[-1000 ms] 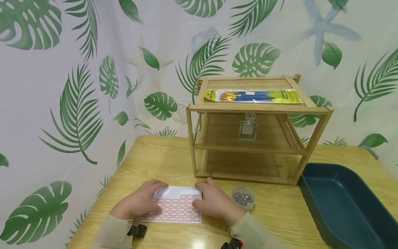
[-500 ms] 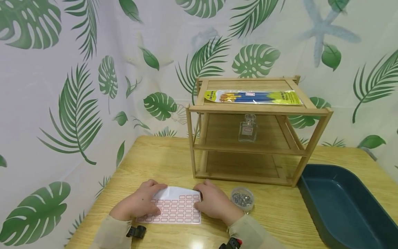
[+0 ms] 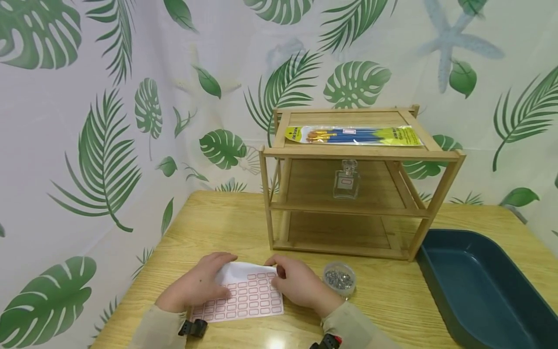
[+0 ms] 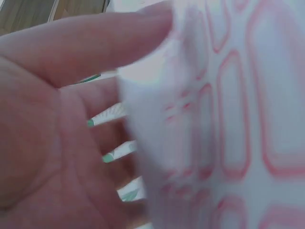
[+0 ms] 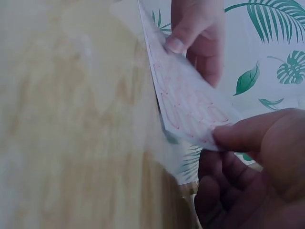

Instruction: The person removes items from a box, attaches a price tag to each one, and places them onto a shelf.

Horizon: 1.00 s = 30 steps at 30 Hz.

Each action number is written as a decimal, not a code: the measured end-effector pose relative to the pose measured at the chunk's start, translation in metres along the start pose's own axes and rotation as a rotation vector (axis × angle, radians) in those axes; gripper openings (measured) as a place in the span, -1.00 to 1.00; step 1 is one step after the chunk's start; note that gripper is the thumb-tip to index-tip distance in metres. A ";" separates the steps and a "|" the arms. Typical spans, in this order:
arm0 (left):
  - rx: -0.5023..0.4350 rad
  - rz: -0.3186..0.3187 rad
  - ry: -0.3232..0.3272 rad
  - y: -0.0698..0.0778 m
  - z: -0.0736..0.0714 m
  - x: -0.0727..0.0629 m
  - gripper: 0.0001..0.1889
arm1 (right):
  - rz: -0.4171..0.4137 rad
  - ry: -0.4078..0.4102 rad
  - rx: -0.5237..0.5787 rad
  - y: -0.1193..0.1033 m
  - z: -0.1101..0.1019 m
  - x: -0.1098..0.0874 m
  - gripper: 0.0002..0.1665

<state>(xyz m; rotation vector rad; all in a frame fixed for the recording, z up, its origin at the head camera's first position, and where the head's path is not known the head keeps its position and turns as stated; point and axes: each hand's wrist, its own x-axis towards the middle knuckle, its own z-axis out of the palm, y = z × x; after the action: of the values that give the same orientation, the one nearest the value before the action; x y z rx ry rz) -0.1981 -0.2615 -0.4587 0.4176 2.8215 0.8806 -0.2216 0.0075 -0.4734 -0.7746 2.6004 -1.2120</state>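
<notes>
A white sticker sheet (image 3: pixel 254 301) printed with rows of red-outlined labels is held low over the wooden table in the head view; its upper strip is bare. My left hand (image 3: pixel 201 282) grips its left side, thumb on the printed face and fingers behind, as the left wrist view also shows with the sheet (image 4: pixel 233 114) close up. At the opposite edge my right hand (image 3: pixel 301 285) pinches the sheet between thumb and fingers. From the right wrist, the sheet (image 5: pixel 186 98) looks tilted and bent, with both hands on it.
Behind the hands stands a wooden rack (image 3: pixel 348 211). It carries packaged paintbrushes (image 3: pixel 353 135) on top and a glass perfume bottle (image 3: pixel 346 180) on the middle shelf. A small tub of metal bits (image 3: pixel 339 279) sits beside my right hand; a dark blue tray (image 3: pixel 479 286) lies farther right.
The sheet's right side has tilted and its upper edge now bows more. My right hand's fingers have curled in further at the edge; the left hand has barely shifted.
</notes>
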 end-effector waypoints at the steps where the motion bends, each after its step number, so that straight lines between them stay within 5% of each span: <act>1: -0.023 0.003 0.010 0.001 0.000 0.001 -0.23 | -0.010 0.000 0.023 -0.001 0.000 0.000 -0.69; 6: -0.158 0.012 0.024 0.010 -0.002 0.002 -0.38 | -0.050 -0.008 0.102 -0.011 -0.005 -0.002 -0.71; 19: -0.278 0.050 0.067 0.038 -0.009 0.000 -0.78 | -0.142 -0.041 0.119 -0.027 -0.035 -0.010 -0.59; 25: -0.386 0.068 0.028 0.050 -0.018 -0.005 -0.70 | -0.179 -0.037 0.064 -0.033 -0.045 -0.015 -0.52; 30: -0.400 0.110 0.004 0.061 -0.025 -0.008 -0.62 | -0.257 0.042 -0.124 -0.040 -0.050 -0.019 -0.48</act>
<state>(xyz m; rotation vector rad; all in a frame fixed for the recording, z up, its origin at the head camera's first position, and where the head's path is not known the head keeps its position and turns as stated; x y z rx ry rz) -0.1831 -0.2297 -0.4026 0.5130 2.5514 1.4280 -0.2080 0.0293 -0.4115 -1.1488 2.6950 -1.1475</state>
